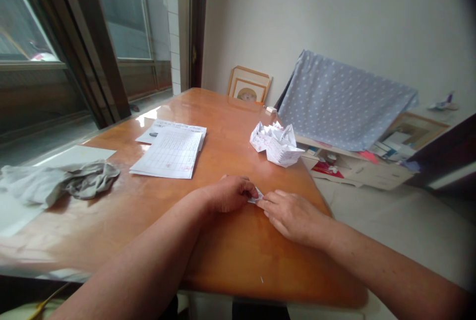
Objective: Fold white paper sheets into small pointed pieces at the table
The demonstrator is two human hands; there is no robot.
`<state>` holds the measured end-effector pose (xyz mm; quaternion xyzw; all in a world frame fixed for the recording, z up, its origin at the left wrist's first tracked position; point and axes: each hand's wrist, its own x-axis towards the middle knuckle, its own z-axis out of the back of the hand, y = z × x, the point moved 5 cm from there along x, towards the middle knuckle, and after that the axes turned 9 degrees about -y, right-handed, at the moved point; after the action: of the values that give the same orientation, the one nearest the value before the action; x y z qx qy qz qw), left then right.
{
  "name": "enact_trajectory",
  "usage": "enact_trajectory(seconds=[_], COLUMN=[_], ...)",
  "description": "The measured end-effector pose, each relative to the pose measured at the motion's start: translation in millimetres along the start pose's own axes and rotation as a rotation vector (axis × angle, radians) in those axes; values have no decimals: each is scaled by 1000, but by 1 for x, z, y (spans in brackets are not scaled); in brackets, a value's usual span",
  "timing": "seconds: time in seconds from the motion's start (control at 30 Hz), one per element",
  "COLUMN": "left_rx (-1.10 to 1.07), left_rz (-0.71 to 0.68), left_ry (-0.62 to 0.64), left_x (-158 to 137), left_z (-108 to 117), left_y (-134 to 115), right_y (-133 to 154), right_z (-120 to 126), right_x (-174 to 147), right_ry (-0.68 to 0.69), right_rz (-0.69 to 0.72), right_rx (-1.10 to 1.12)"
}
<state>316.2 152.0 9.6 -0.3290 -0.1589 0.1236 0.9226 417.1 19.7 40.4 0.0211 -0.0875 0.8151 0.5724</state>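
A small folded piece of white paper (256, 196) with faint pinkish marks lies on the wooden table between my hands. My left hand (235, 194) is closed, thumb and fingers pinching the paper's left end. On its right side, my right hand (288, 213) presses the paper with its fingertips held close together. Much of the paper is hidden under my fingers. Beyond my right hand stands a cluster of folded white paper pieces (277, 146), stacked tightly with pointed tips. Farther left rests a stack of printed paper sheets (169, 154).
A grey cloth (91, 181) lies at the table's left, over pale sheets. A dark clip (152, 134) sits on the papers. The wooden table's (219, 136) right edge runs close to my right forearm. Behind are picture frames (249, 84) and a polka-dot cloth (342, 101) over something.
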Motion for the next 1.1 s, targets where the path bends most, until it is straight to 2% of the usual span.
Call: enact_trajectory(seconds=[0.33, 0.53, 0.63, 1.1], left_rx=[2, -61, -80, -57], left_rz=[52, 97, 110, 142], left_ry=[7, 33, 45, 49], left_x=[-2, -4, -4, -4], left_z=[10, 14, 14, 17], left_y=[10, 12, 12, 7], right_y=[-3, -5, -7, -11], right_z=[-2, -6, -7, -6], right_x=[6, 4, 2, 6], right_ry=[6, -66, -93, -24], right_rz=[130, 186, 192, 187], right_rx=[-5, 4, 16, 73])
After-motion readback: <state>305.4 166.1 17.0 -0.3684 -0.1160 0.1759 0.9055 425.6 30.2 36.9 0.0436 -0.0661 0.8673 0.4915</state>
